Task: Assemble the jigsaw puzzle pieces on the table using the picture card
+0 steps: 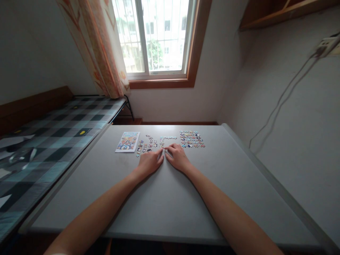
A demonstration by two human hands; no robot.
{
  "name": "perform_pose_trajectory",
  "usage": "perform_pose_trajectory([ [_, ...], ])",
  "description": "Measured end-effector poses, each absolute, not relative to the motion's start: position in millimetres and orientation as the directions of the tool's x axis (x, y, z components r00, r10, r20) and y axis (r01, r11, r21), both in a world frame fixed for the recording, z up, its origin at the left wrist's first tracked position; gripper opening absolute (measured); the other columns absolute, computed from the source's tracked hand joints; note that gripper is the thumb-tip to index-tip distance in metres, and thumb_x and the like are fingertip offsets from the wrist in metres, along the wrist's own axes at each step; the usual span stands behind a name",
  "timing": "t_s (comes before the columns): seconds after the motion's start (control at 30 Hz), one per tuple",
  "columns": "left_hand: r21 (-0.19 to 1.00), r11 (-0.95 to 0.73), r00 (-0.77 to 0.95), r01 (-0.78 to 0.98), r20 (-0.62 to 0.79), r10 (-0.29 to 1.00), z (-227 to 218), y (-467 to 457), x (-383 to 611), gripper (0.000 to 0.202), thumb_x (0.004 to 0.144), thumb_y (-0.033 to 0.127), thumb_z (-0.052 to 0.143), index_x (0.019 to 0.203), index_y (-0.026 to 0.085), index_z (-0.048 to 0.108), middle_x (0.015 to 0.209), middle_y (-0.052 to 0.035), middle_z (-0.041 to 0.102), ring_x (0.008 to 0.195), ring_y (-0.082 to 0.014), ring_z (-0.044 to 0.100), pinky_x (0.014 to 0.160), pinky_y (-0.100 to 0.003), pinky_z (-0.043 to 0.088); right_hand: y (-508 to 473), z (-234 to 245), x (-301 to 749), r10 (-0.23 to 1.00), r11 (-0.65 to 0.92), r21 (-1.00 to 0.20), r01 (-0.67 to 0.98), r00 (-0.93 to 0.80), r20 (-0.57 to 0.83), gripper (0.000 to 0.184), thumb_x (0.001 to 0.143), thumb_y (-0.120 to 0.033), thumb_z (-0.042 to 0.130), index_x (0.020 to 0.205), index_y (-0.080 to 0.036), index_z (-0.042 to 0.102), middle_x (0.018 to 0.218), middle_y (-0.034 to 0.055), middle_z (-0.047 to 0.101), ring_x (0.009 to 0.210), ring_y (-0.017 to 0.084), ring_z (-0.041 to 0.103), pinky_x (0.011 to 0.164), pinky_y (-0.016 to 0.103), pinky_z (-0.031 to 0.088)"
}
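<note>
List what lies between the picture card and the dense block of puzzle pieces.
Head view: scattered loose pieces and a short joined strip lie there.

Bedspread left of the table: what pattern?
The fabric bedspread is a check of teal, black and pale grey squares, seen best in the head view.

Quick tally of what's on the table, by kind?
Colourful printed paper picture card: 1
Groups of small colourful jigsaw pieces, too small to count singly: 3 (loose scatter, joined strip, dense block)
Bare hands: 2 (left hand, right hand)
Total: 6

matt grey table (pixel 170 198), checked cloth bedcover (pixel 53 141)
</note>
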State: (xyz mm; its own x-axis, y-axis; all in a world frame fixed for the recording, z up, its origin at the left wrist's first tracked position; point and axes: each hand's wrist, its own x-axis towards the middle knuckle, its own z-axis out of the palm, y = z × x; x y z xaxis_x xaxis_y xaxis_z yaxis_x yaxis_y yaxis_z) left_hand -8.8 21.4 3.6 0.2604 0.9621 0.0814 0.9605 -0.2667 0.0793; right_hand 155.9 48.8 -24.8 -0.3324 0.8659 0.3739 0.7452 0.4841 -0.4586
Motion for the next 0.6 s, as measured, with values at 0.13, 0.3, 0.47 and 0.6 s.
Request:
perform_pose_trajectory([
  [0.13, 0.082, -0.269, 0.264, 0.960, 0.073, 0.962, 3.3, 23.3, -7.9, 0.050, 0.090, 0.054, 0.028, 0.131, 0.031, 0.046, 0.089, -0.0089, 0.070, 0.081, -0.0238, 0.065, 0.072, -0.032, 0.044, 48.9, -24.7, 155.6, 0.867, 0.483, -0.460, 0.745, -0.333, 0.371, 0.025, 0.084, -0.028, 0.055, 0.106, -0.021, 0.064, 0.100, 0.0074, 0.057, 0.097, 0.021, 0.047, 0.088, 0.036, 0.036],
  [0.3, 0.085, -0.245, 0.241, 0.966, 0.057, 0.969, 3.4, 23.9, -6.5, 0.050, 0.090, 0.054, 0.030, 0.130, 0.030, 0.047, 0.090, -0.0085, 0.070, 0.083, -0.0232, 0.065, 0.074, -0.031, 0.044, 48.2, -23.8, 155.7, 0.866, 0.485, -0.456, 0.746, -0.338, 0.368, 0.026, 0.084, -0.027, 0.055, 0.108, -0.022, 0.063, 0.100, 0.0072, 0.056, 0.098, 0.021, 0.047, 0.088, 0.036, 0.036],
  [0.47, 0.112, -0.263, 0.255, 0.958, 0.077, 0.964, 1.6, 22.6, -9.2, 0.049, 0.089, 0.053, 0.032, 0.131, 0.032, 0.046, 0.091, -0.0072, 0.070, 0.083, -0.0227, 0.065, 0.075, -0.030, 0.044, 48.3, -24.4, 156.2, 0.865, 0.484, -0.456, 0.747, -0.330, 0.379, 0.025, 0.083, -0.027, 0.055, 0.107, -0.022, 0.063, 0.100, 0.0067, 0.057, 0.097, 0.021, 0.047, 0.089, 0.036, 0.036],
  [0.6, 0.118, -0.286, 0.274, 0.951, 0.112, 0.955, 0.2, 21.8, -11.9, 0.048, 0.090, 0.054, 0.029, 0.131, 0.033, 0.045, 0.092, -0.0067, 0.070, 0.083, -0.0232, 0.065, 0.071, -0.030, 0.044, 48.7, -25.7, 156.7, 0.862, 0.489, -0.458, 0.742, -0.333, 0.382, 0.026, 0.083, -0.027, 0.056, 0.107, -0.022, 0.063, 0.100, 0.0062, 0.057, 0.096, 0.021, 0.047, 0.089, 0.035, 0.037],
])
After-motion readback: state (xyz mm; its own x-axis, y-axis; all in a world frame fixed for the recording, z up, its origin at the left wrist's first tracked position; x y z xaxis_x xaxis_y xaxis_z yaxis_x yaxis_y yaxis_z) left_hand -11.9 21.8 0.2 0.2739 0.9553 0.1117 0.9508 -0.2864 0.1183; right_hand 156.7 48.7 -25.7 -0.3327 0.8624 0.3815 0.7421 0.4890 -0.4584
